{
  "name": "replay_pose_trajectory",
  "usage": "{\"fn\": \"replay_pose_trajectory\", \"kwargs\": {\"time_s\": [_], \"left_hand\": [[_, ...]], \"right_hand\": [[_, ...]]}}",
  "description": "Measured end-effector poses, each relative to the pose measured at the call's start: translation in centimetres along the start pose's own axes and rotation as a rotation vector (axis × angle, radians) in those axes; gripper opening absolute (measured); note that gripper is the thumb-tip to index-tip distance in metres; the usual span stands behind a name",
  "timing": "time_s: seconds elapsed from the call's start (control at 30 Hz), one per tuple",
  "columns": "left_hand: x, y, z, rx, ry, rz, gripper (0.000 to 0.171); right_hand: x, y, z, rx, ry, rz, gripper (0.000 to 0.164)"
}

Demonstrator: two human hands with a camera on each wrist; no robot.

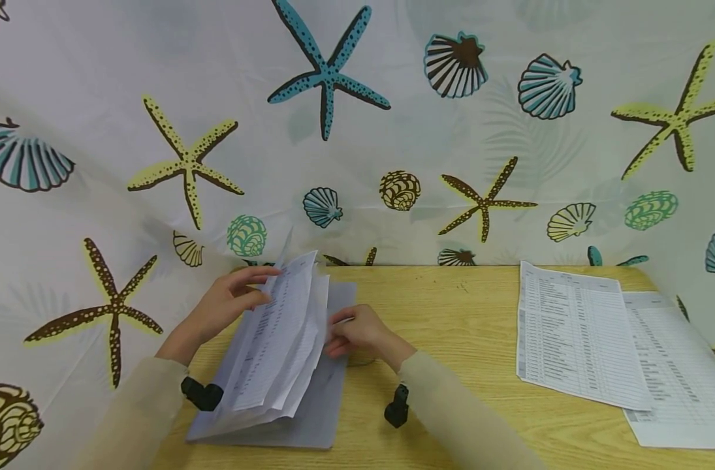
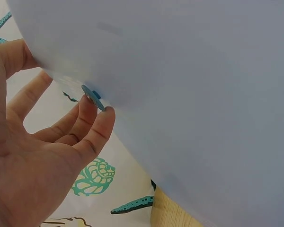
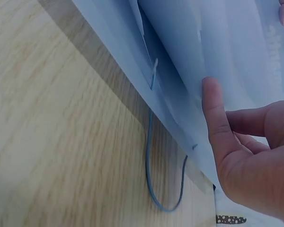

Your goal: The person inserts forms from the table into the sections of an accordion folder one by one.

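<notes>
A pale grey-blue folder lies spread on the table, its front cover raised and leaning. Several printed sheets fan out inside it, tilted up toward the left. My left hand holds the raised cover by its edge, fingertips beside a round blue button. At the right edge of the sheets is my right hand, its fingers loosely bent. In the right wrist view one fingertip lies against the paper. A thin blue cord loops out from the folder's edge.
Two printed sheets overlap at the right side of the wooden table. A white curtain with printed starfish and shells stands along the back and both sides, close to the folder's left.
</notes>
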State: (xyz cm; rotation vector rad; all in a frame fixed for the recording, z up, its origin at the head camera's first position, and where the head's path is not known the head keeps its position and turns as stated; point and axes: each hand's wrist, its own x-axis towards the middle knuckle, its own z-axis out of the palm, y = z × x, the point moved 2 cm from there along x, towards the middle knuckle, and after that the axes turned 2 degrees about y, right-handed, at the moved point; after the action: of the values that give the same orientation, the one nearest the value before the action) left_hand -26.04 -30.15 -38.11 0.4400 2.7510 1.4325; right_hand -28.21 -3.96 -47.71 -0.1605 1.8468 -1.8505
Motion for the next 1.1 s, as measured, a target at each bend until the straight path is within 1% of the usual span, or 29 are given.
{"fn": "replay_pose_trajectory", "kwargs": {"time_s": [0.2, 0.37, 0.6, 0.87, 1.1], "left_hand": [[-0.1, 0.2, 0.2, -0.001, -0.001, -0.001, 0.046], [-0.2, 0.3, 0.3, 0.006, -0.002, -0.005, 0.047], [0.0, 0.2, 0.5, 0.013, -0.001, 0.012, 0.047], [0.3, 0.2, 0.7, 0.005, -0.005, 0.021, 0.047], [0.4, 0.5, 1.0, -0.001, -0.017, 0.02, 0.047]], "right_hand": [[-0.8, -0.1, -1.6, -0.008, -0.001, -0.025, 0.032], [-1.9, -0.1, -3.7, -0.019, 0.018, -0.031, 0.038], [-3.7, -0.3, -7.8, -0.08, 0.064, -0.053, 0.038], [-6.4, -0.5, -12.9, -0.114, 0.166, -0.062, 0.042], [-9.2, -0.3, -17.5, -0.19, 0.269, -0.055, 0.044]]}}
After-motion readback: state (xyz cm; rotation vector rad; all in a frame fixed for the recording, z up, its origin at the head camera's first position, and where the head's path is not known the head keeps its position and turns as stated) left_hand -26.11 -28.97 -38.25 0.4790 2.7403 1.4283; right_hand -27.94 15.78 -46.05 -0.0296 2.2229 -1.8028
